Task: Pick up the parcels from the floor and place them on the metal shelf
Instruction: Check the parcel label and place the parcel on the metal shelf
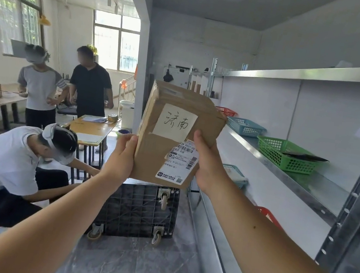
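A brown cardboard parcel (161, 152) with a handwritten white note and a shipping label is held up in front of me, tilted slightly. My left hand (122, 155) grips its lower left edge and my right hand (207, 165) grips its lower right edge. The metal shelf (310, 183) runs along the right wall, just right of the parcel, with its middle level at about the parcel's height.
On the shelf sit a green basket (274, 153), a blue basket (245, 126) and a red basket (226, 111). An upturned black wheeled cart (136, 213) lies on the floor below the parcel. One person (0, 167) bends over at the left; two others stand behind by tables.
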